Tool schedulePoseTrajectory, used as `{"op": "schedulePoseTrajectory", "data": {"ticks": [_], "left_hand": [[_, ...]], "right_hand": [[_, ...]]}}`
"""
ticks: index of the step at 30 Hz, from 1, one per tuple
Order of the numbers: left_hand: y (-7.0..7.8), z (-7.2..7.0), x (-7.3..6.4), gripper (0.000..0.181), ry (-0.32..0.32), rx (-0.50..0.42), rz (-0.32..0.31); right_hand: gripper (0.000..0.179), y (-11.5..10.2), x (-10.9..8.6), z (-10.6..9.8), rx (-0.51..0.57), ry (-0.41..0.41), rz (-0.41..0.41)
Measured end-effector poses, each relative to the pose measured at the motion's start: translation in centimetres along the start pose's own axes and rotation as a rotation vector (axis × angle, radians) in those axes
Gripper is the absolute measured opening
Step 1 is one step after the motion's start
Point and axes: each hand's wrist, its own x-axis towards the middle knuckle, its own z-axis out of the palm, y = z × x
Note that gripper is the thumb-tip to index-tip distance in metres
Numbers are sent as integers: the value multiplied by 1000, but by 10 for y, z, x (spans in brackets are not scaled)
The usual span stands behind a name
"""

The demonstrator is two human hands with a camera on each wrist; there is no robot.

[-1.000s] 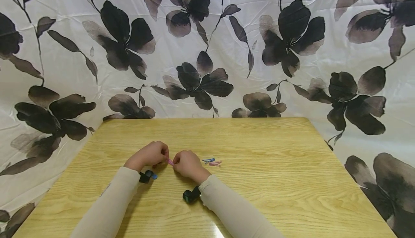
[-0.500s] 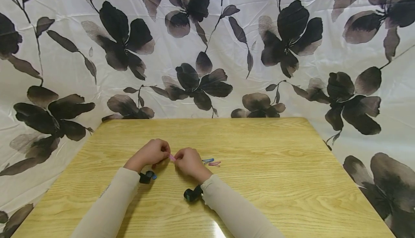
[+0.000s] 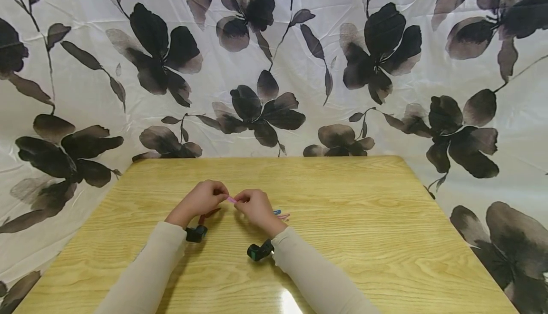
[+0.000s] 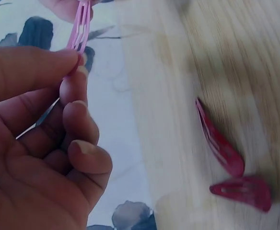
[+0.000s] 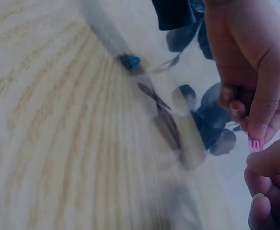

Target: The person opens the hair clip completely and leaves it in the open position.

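Observation:
A pink snap hair clip (image 3: 231,199) is stretched between my two hands above the table. My left hand (image 3: 203,197) pinches one end between thumb and forefinger, its other fingers loosely curled, as the left wrist view shows. At the opposite end, my right hand (image 3: 257,208) pinches the same clip with thumb and fingertips. The clip's slotted middle (image 4: 81,28) shows between them. Below the left hand lie two red hair clips, one long (image 4: 220,143) and one nearly touching it (image 4: 245,191).
Right of my right hand lie a partly hidden blue hair clip (image 3: 277,212) and a pink one (image 3: 283,217). Another small blue piece (image 5: 132,61) shows in the right wrist view. A floral cloth (image 3: 265,66) hangs behind the wooden table (image 3: 364,209).
Both hands have moved farther from me and slightly right, still holding the pink clip. The red clips have come into view under the left hand; the right hand now covers part of the blue clip.

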Motion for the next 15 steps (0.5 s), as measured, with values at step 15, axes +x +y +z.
{"op": "schedulePoseTrajectory", "data": {"ticks": [15], "left_hand": [[7,8,5,14,-14,-140,-14]], "right_hand": [[10,9,0,-25,19,-34,-13]]}}
